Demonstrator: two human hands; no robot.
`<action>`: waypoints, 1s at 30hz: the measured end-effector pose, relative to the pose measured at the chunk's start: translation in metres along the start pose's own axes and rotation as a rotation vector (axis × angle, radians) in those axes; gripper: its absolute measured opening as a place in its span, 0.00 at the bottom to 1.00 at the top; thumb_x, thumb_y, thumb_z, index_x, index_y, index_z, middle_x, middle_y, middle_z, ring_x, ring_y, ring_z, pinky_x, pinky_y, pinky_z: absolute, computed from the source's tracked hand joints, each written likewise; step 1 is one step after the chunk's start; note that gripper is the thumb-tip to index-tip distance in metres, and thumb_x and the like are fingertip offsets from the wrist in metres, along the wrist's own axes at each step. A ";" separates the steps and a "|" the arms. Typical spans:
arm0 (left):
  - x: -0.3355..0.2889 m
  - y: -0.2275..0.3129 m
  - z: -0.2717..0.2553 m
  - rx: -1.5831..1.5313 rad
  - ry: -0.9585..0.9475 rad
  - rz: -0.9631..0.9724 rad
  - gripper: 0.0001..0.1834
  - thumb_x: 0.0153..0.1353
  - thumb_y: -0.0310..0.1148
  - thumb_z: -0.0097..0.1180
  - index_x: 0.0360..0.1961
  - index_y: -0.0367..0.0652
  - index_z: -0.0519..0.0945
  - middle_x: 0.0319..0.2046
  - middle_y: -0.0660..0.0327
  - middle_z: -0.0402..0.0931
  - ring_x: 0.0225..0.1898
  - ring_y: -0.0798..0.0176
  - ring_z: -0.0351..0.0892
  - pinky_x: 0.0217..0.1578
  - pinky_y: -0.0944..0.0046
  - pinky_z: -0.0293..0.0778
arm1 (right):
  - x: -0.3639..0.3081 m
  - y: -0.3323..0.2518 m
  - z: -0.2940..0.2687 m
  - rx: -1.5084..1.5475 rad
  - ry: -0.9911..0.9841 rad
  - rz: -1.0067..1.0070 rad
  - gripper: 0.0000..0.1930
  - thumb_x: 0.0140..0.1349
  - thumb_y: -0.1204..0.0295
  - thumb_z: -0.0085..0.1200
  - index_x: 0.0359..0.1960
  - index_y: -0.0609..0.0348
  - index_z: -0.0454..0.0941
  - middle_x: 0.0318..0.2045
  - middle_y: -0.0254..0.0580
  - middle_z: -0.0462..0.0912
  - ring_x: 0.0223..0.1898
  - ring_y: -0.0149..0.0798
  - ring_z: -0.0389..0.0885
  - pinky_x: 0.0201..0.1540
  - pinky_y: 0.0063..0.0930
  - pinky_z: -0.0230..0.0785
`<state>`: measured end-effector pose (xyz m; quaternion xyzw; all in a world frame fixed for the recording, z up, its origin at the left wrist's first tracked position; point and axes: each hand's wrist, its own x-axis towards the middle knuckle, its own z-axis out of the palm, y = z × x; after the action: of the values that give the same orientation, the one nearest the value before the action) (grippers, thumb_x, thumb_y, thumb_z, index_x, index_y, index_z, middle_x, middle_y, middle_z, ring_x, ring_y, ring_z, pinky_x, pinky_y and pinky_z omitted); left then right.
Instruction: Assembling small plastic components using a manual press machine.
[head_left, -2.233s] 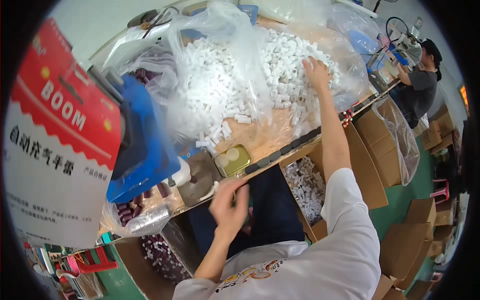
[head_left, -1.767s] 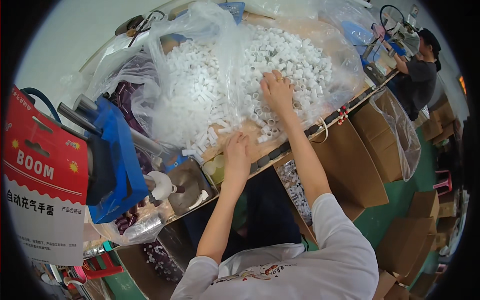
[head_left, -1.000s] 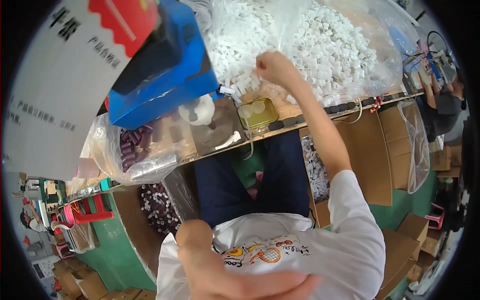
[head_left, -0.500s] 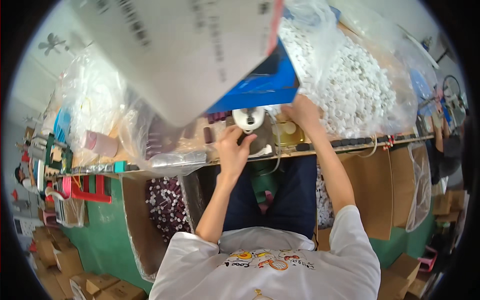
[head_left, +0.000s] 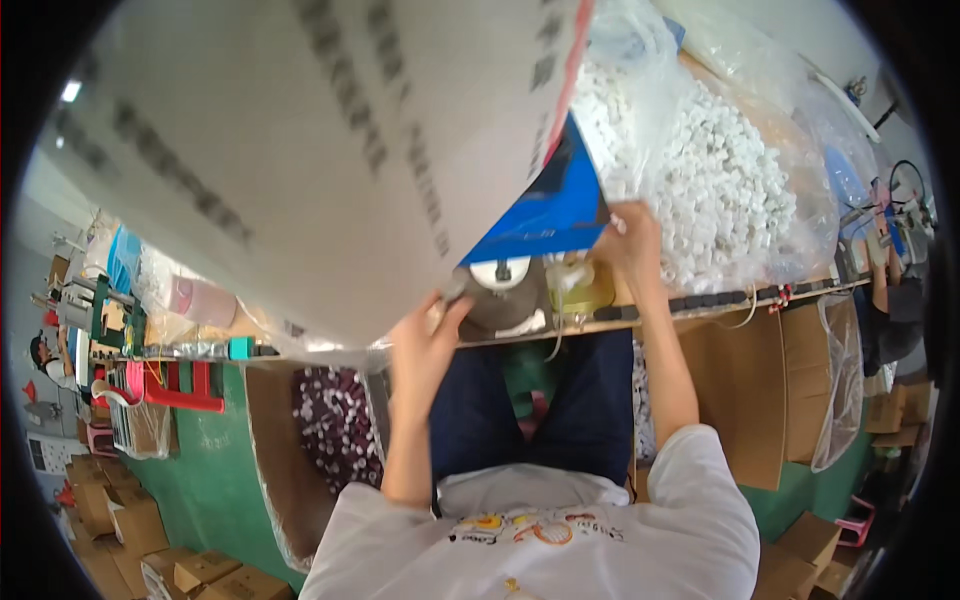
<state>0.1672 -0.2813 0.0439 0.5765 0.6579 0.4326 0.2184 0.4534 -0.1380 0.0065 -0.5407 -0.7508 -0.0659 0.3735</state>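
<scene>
My left hand (head_left: 422, 340) is at the front edge of the bench, its fingers curled by the lower edge of a large white printed sheet (head_left: 300, 190). What its fingertips hold, if anything, I cannot make out. Beside it a grey machine base (head_left: 510, 305) carries a round white part (head_left: 500, 272), half hidden by a blue panel (head_left: 560, 205). My right hand (head_left: 635, 245) is raised at the near edge of a heap of small white plastic caps (head_left: 725, 185). A small white cap (head_left: 618, 226) shows between its fingers. Below its wrist stands a yellowish-green tub (head_left: 583, 290) with white pieces inside.
Under the bench at left, a cardboard box (head_left: 270, 420) holds purple and white pieces (head_left: 335, 425). Another open carton (head_left: 735, 390) stands at right. A pink cylinder (head_left: 200, 300) lies on the bench's left. Dark blocks (head_left: 715, 300) line its front edge. A co-worker (head_left: 895, 310) is far right.
My left hand has moved left, away from the round white part. My right hand has shifted right to the caps. The sheet now hangs lower and covers more of the bench.
</scene>
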 end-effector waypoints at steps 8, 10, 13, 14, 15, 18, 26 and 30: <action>-0.060 -0.049 -0.129 0.570 0.296 -0.235 0.24 0.55 0.31 0.69 0.54 0.36 0.81 0.42 0.47 0.82 0.45 0.45 0.80 0.48 0.51 0.74 | -0.026 -0.110 -0.001 0.880 -0.385 0.290 0.14 0.50 0.74 0.70 0.39 0.64 0.85 0.33 0.43 0.85 0.37 0.41 0.84 0.40 0.32 0.75; -0.027 -0.036 -0.096 0.278 0.172 -0.220 0.21 0.60 0.31 0.64 0.53 0.35 0.81 0.43 0.44 0.82 0.42 0.43 0.81 0.46 0.50 0.75 | -0.024 -0.116 0.004 0.671 -0.378 0.105 0.17 0.48 0.71 0.70 0.39 0.64 0.85 0.30 0.46 0.83 0.38 0.49 0.81 0.42 0.41 0.74; 0.019 -0.060 -0.045 0.353 0.044 -0.024 0.19 0.60 0.32 0.60 0.51 0.34 0.82 0.42 0.41 0.83 0.41 0.42 0.83 0.45 0.50 0.75 | -0.026 -0.126 0.011 0.567 -0.303 -0.013 0.14 0.47 0.71 0.68 0.36 0.63 0.84 0.30 0.47 0.83 0.40 0.53 0.79 0.43 0.46 0.71; 0.030 -0.059 -0.031 0.354 0.034 -0.014 0.18 0.60 0.32 0.60 0.50 0.33 0.82 0.41 0.40 0.83 0.42 0.42 0.83 0.45 0.51 0.75 | -0.026 -0.129 0.011 0.479 -0.231 -0.078 0.12 0.48 0.71 0.68 0.34 0.62 0.84 0.30 0.46 0.83 0.41 0.52 0.79 0.43 0.46 0.70; 0.037 -0.066 -0.024 0.349 0.018 -0.003 0.18 0.60 0.32 0.60 0.50 0.33 0.82 0.41 0.40 0.83 0.42 0.42 0.83 0.45 0.51 0.75 | -0.027 -0.135 0.006 0.474 -0.272 -0.007 0.10 0.47 0.72 0.67 0.32 0.60 0.84 0.31 0.45 0.83 0.42 0.53 0.79 0.44 0.46 0.70; 0.056 -0.075 -0.011 0.387 -0.153 -0.004 0.18 0.59 0.31 0.60 0.49 0.33 0.82 0.41 0.38 0.82 0.40 0.44 0.84 0.42 0.53 0.76 | -0.046 -0.131 0.019 0.446 -0.063 -0.055 0.11 0.46 0.72 0.68 0.33 0.60 0.84 0.30 0.45 0.83 0.42 0.52 0.79 0.44 0.45 0.70; 0.037 -0.045 -0.001 -0.458 0.072 0.034 0.15 0.60 0.27 0.64 0.47 0.31 0.81 0.40 0.54 0.83 0.41 0.66 0.81 0.45 0.65 0.76 | -0.043 -0.008 -0.047 0.299 -0.263 0.419 0.13 0.48 0.64 0.68 0.33 0.58 0.88 0.34 0.48 0.82 0.47 0.51 0.78 0.54 0.47 0.62; 0.032 -0.018 0.029 -0.512 0.057 0.111 0.15 0.57 0.25 0.67 0.46 0.32 0.83 0.37 0.57 0.85 0.41 0.65 0.82 0.47 0.63 0.75 | -0.055 -0.034 -0.037 0.051 -0.235 0.265 0.17 0.49 0.58 0.70 0.33 0.58 0.87 0.36 0.47 0.81 0.44 0.52 0.79 0.53 0.48 0.63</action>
<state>0.1721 -0.2409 0.0211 0.5251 0.5004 0.6123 0.3145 0.4495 -0.2126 0.0081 -0.6293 -0.7128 0.0666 0.3025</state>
